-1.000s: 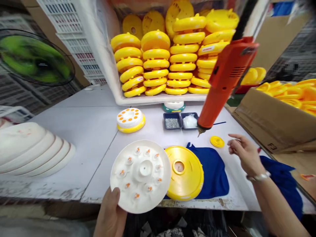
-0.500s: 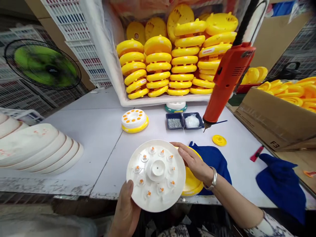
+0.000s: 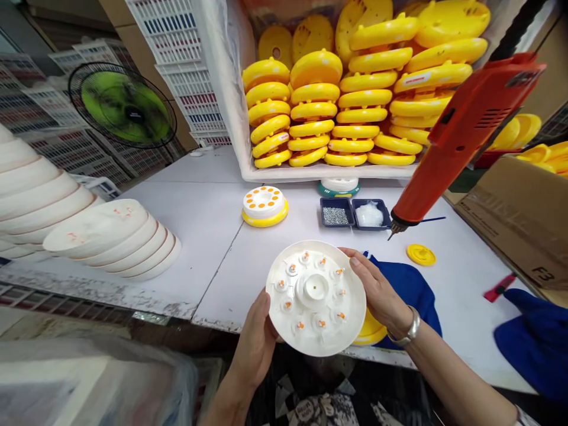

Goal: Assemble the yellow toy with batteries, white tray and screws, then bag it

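Between my two hands is a round white plastic disc (image 3: 328, 340), tilted toward me, with a raised centre hub and a ring of small posts tipped in orange. My left hand (image 3: 257, 337) grips its lower left rim, thumb on the edge. On the upper right rim rests my right hand (image 3: 377, 290), its fingers partly hidden behind the disc. A yellow round part (image 3: 370, 331) lies under the disc on a blue cloth (image 3: 410, 290). An orange electric screwdriver (image 3: 444, 154) hangs tip down over the table, apart from both hands.
A foam box (image 3: 235, 136) holds stacked yellow rings (image 3: 315, 94). Dark trays hold screws (image 3: 336, 215) and white paste-like stuff (image 3: 369, 215). A white-and-yellow round piece (image 3: 265, 207) stands at centre left. White bowl-like parts (image 3: 119, 236) are stacked left. Rightward are a small yellow disc (image 3: 421, 254) and carton (image 3: 519, 219).
The view has swung left, so the table's contents sit farther right. Both hands still hold the white disc, now away from more of the white stacks at left.
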The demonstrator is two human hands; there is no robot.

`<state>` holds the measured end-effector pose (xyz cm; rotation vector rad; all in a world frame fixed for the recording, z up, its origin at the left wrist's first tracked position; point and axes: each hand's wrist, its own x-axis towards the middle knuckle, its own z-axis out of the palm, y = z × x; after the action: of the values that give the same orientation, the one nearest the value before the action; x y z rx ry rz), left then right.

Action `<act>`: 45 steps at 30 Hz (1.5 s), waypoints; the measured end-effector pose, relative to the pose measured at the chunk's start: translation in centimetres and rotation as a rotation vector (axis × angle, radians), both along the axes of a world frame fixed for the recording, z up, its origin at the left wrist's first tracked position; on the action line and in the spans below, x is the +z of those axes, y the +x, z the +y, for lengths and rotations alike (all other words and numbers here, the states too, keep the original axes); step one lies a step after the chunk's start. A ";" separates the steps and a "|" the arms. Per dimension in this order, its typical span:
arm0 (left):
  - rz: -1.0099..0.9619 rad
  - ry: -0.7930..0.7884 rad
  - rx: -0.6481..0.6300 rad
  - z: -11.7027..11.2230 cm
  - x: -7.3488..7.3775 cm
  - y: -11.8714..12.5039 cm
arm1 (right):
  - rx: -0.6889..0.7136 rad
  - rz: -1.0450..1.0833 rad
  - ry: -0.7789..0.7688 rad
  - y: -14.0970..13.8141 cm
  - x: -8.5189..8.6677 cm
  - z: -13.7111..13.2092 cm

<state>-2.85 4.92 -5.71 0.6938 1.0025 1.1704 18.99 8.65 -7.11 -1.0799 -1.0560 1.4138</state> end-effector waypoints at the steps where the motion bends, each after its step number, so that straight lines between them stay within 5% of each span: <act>1: 0.001 0.008 -0.017 0.3 0.1 -0.2 | -0.001 -0.004 -0.001 0.0 0.1 0.0; 10: 0.059 0.080 -0.172 0.8 0.8 -0.9 | -0.123 -0.095 0.024 0.7 -0.7 0.1; 22: 0.034 -0.031 -0.067 -0.2 -0.5 0.1 | -0.393 -0.252 0.150 -0.8 -1.9 -0.5; 34: -0.089 0.026 0.033 1.0 -1.2 -0.7 | -0.311 -0.173 0.139 -1.6 -3.1 -1.3; 45: -0.075 0.133 0.106 0.8 -1.3 -0.8 | -0.213 -0.190 0.180 -2.1 -1.5 -0.9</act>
<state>-3.66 5.71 -6.97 0.7035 0.9135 1.3558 16.88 7.73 -8.64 -1.1728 -1.1432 1.0421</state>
